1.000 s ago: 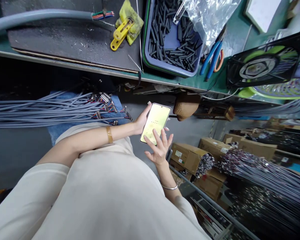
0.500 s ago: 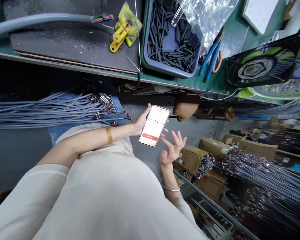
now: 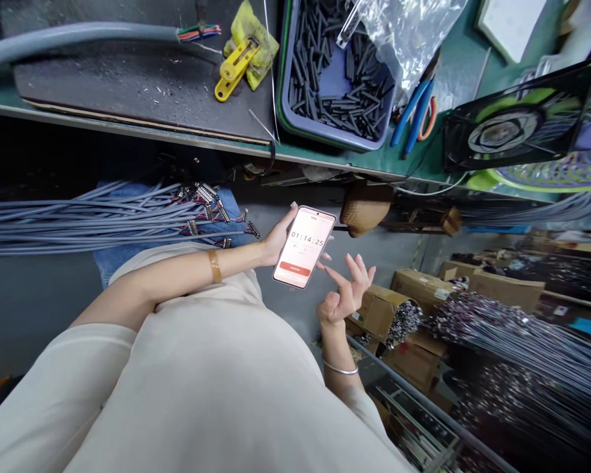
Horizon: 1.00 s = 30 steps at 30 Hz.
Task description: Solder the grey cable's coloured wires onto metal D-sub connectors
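1. Your left hand (image 3: 274, 240) clasps the phone (image 3: 304, 247) by its edges, below the bench (image 3: 325, 154).
2. Your right hand (image 3: 345, 295) hovers at the phone's four o'clock, fingers loosely spread, holding nothing.
3. It is probably light, rigid, slick and breakable: grip the side edges.

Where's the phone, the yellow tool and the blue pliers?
phone (image 3: 304, 246), head view, middle of the lit screen.
yellow tool (image 3: 232, 67), head view, middle of its body.
blue pliers (image 3: 414, 112), head view, on the blue handles.
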Available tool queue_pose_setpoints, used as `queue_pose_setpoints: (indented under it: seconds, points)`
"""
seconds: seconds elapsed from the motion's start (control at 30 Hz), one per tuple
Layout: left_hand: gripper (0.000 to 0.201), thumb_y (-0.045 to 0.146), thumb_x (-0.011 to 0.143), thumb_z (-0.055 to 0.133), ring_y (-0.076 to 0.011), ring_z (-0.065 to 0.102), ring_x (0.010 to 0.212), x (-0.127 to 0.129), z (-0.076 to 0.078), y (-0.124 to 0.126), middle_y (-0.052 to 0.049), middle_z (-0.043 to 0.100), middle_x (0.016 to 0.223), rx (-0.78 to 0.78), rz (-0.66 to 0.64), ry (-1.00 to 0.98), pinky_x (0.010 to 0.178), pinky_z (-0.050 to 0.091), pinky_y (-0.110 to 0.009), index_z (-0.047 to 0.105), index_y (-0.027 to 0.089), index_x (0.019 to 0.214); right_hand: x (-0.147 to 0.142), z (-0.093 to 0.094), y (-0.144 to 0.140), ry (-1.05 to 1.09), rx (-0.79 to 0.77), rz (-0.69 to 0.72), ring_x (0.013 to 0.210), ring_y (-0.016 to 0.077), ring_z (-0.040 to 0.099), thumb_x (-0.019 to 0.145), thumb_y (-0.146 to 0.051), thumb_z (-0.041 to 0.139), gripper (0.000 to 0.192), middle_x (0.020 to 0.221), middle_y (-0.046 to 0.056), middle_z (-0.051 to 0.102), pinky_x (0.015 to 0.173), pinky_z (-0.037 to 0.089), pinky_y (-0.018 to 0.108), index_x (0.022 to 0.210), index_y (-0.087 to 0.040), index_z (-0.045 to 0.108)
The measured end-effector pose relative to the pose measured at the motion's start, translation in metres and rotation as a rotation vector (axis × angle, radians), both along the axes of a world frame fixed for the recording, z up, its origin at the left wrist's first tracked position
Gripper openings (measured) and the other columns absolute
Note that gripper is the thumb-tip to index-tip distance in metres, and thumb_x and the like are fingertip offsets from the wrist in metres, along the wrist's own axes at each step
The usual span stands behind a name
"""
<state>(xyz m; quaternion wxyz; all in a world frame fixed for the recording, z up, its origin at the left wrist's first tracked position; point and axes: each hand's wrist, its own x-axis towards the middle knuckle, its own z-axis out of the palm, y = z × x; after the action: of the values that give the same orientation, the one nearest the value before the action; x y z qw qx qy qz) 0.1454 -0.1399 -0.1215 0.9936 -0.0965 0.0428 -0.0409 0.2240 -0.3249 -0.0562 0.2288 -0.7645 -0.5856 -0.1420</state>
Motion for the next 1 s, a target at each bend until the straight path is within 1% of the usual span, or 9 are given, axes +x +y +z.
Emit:
queue_pose_setpoints:
  seconds: [0.13, 0.23, 0.3, 0.4, 0.53, 0.63, 0.77, 0.9, 1.0]
  points:
    - [0.092, 0.074, 0.097, 0.006, -0.0298, 0.074, 0.086, -0.003, 0.003, 0.005, -0.018, 0.076, 0.104, 0.005, -0.041, -0.026, 0.081, 0.059, -0.047, 0.070, 0.013, 0.124, 0.003, 0.008, 0.013, 0.120, 0.111, -0.106, 0.136, 0.0310, 0.060, 0.103, -0.037, 0.030, 0.047, 0.137, 0.009, 0.068, 0.123, 0.030, 0.069, 0.105, -0.021, 0.074]
    - [0.093, 0.073, 0.098, 0.005, -0.0274, 0.073, 0.083, -0.004, 0.004, 0.007, -0.018, 0.076, 0.098, 0.025, -0.081, -0.017, 0.080, 0.058, -0.044, 0.071, 0.011, 0.120, 0.006, 0.014, 0.025, 0.230, 0.204, -0.206, 0.131, 0.0276, 0.063, 0.103, -0.032, 0.030, 0.045, 0.134, 0.008, 0.070, 0.123, 0.033, 0.066, 0.103, -0.021, 0.074]
    - [0.092, 0.075, 0.097, 0.007, -0.0269, 0.072, 0.081, -0.004, 0.004, 0.007, -0.018, 0.076, 0.099, 0.028, -0.081, -0.009, 0.080, 0.058, -0.045, 0.071, 0.012, 0.119, 0.007, 0.016, 0.030, 0.256, 0.223, -0.228, 0.129, 0.0268, 0.064, 0.103, -0.032, 0.030, 0.045, 0.132, 0.008, 0.071, 0.122, 0.034, 0.065, 0.102, -0.021, 0.073]
    - [0.092, 0.078, 0.095, 0.011, -0.0264, 0.072, 0.081, -0.003, 0.004, 0.008, -0.018, 0.076, 0.100, 0.017, -0.081, 0.002, 0.082, 0.057, -0.044, 0.070, 0.011, 0.119, 0.008, 0.017, 0.033, 0.265, 0.209, -0.218, 0.130, 0.0269, 0.064, 0.103, -0.033, 0.030, 0.045, 0.131, 0.008, 0.071, 0.123, 0.033, 0.066, 0.102, -0.021, 0.073]
    - [0.094, 0.075, 0.097, 0.005, -0.0258, 0.072, 0.081, -0.004, 0.006, 0.011, -0.017, 0.076, 0.098, -0.004, -0.086, 0.022, 0.082, 0.058, -0.043, 0.070, 0.011, 0.120, 0.008, 0.015, 0.033, 0.262, 0.159, -0.182, 0.130, 0.0283, 0.064, 0.103, -0.033, 0.030, 0.044, 0.130, 0.009, 0.071, 0.123, 0.031, 0.069, 0.102, -0.021, 0.072]
    - [0.093, 0.073, 0.097, 0.005, -0.0262, 0.073, 0.081, -0.005, 0.007, 0.012, -0.017, 0.076, 0.097, -0.009, -0.089, 0.026, 0.081, 0.058, -0.043, 0.070, 0.011, 0.121, 0.008, 0.013, 0.030, 0.220, 0.112, -0.147, 0.131, 0.0303, 0.064, 0.103, -0.035, 0.031, 0.043, 0.129, 0.009, 0.071, 0.122, 0.031, 0.070, 0.102, -0.021, 0.072]
    - [0.092, 0.071, 0.099, 0.004, -0.0283, 0.072, 0.082, -0.004, 0.004, 0.010, -0.018, 0.076, 0.101, -0.002, -0.076, 0.016, 0.082, 0.058, -0.047, 0.071, 0.012, 0.121, 0.011, 0.009, 0.025, 0.140, 0.029, -0.083, 0.132, 0.0326, 0.063, 0.103, -0.037, 0.031, 0.045, 0.132, 0.009, 0.069, 0.121, 0.032, 0.071, 0.102, -0.021, 0.073]
    - [0.091, 0.071, 0.099, 0.004, -0.0281, 0.072, 0.085, -0.002, 0.001, 0.009, -0.018, 0.076, 0.110, 0.008, -0.040, 0.046, 0.086, 0.056, -0.048, 0.069, 0.013, 0.127, 0.013, 0.004, 0.015, 0.020, -0.065, 0.070, 0.131, 0.0312, 0.062, 0.103, -0.047, 0.029, 0.052, 0.135, 0.006, 0.066, 0.121, 0.032, 0.066, 0.106, -0.027, 0.076]
    - [0.093, 0.072, 0.098, 0.003, -0.0280, 0.072, 0.086, -0.002, 0.001, 0.010, -0.017, 0.077, 0.107, 0.009, -0.046, 0.052, 0.088, 0.055, -0.047, 0.065, 0.013, 0.134, 0.011, -0.002, 0.007, -0.127, -0.106, 0.189, 0.128, 0.0278, 0.063, 0.101, -0.059, 0.027, 0.058, 0.129, 0.003, 0.070, 0.121, 0.034, 0.059, 0.107, -0.033, 0.078]
